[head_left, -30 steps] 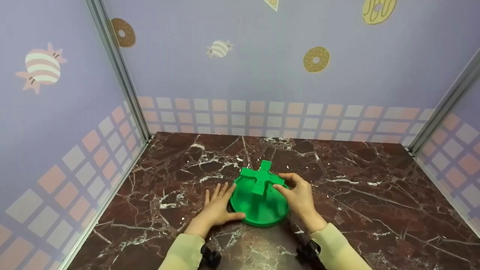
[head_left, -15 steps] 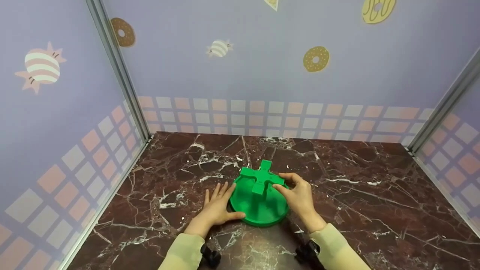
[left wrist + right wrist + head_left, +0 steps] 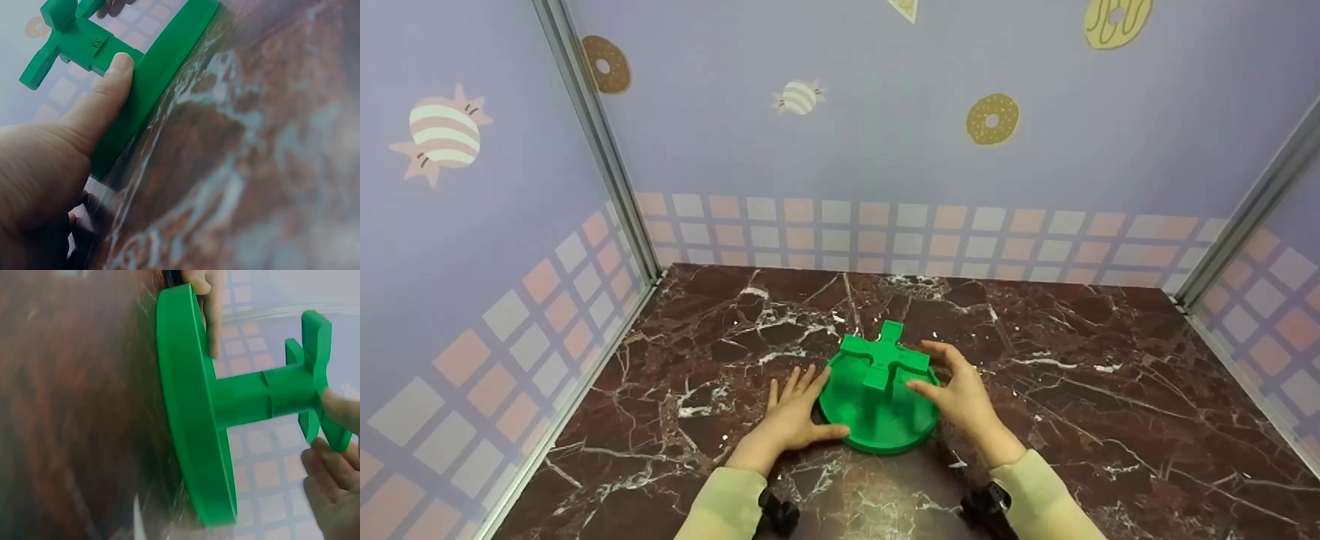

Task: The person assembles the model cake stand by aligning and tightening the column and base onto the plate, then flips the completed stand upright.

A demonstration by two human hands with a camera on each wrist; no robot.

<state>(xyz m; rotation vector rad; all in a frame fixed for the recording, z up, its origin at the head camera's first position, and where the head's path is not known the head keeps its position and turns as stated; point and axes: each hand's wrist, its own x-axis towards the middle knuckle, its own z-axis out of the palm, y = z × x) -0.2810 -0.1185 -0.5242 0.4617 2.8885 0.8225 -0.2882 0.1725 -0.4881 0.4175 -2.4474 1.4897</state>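
A green stand stands upright on the marble-patterned table (image 3: pixel 697 465). Its round, rimmed base (image 3: pixel 877 435) carries a thick post (image 3: pixel 247 399) topped by a four-armed cross (image 3: pixel 883 355). Small dark markings show on the post in both wrist views. My left hand (image 3: pixel 791 420) lies along the left of the base, fingers spread and straight at the rim, thumb touching the front edge. My right hand (image 3: pixel 966 394) is beside the cross's right arm, thumb below it and fingers beyond, spread apart and gripping nothing.
Patterned walls (image 3: pixel 840 150) with a tile border rise at the back and both sides, joined by metal corner posts (image 3: pixel 604 142). Dark wrist devices (image 3: pixel 778 512) hang under both pale sleeves (image 3: pixel 724 499).
My right thumb and fingers have let go of the cross's right arm and spread a little, the hand drawing slightly right. My left hand and the stand stay in place.
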